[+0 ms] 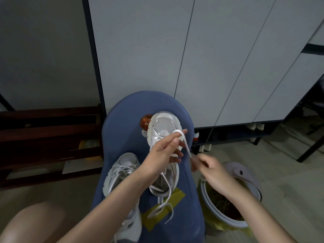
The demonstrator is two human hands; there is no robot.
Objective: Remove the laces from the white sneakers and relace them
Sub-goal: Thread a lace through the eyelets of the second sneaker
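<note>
Head view, looking down on a blue padded seat (122, 130) on which two white mesh-and-leather sneakers rest. The far white sneaker (164, 124) lies toe away from the viewer, its toe cap near the seat's far edge and just beside a round brown sticker (145, 122) on the upholstery. The near white sneaker (121, 170) lies to the left and closer to the viewer, its white laces crossed over the tongue; the left forearm passes over its heel end.

The left hand (163, 153) hovers over the middle of the far sneaker, thumb and forefinger pinching a flat white shoelace (185, 146) where it bends into a loop above the toe. From that loop the lace runs down and to the right to the right hand (210, 170), whose curled fingers grasp it; the fingertips there are blurred. Further loose lengths of white lace trail from the far sneaker's heel end across strips of yellow-green tape (164, 209) stuck to the seat.

To the right of the seat, on the pale floor, stands a white round bin (228, 223) lined with a yellow bag, holding brown material. Behind the seat stand pale grey cabinet doors (175, 50); at left, a dark wooden rack (43, 137).
</note>
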